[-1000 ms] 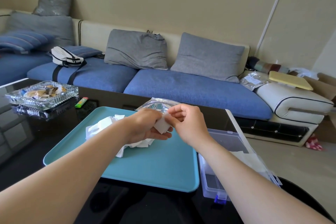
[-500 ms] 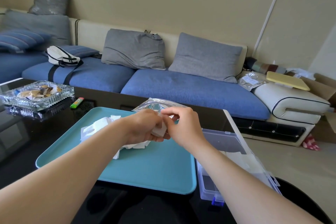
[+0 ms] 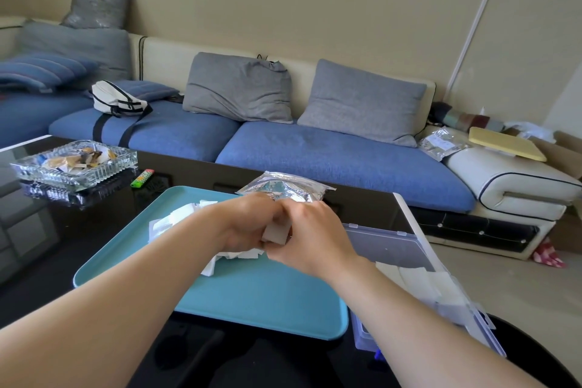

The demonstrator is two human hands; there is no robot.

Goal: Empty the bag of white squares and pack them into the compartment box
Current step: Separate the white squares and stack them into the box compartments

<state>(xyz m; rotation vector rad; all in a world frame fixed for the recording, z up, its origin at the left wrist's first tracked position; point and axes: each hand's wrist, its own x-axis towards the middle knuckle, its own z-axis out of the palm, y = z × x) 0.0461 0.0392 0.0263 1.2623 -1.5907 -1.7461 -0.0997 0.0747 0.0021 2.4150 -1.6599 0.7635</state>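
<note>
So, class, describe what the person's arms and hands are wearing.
Nothing shows on them: the left hand and right hand are ungloved; the left forearm and right forearm are bare to the frame's edge, with no sleeve, watch or bracelet in view.

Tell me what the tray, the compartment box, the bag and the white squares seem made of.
Tray: smooth teal plastic, judging by its moulded rounded rim.
Compartment box: clear hard plastic, with a see-through lid and walls.
Bag: crinkly shiny film, foil or clear plastic, hard to tell.
White squares: matte, thick, soft-looking, perhaps cotton or foam.
</note>
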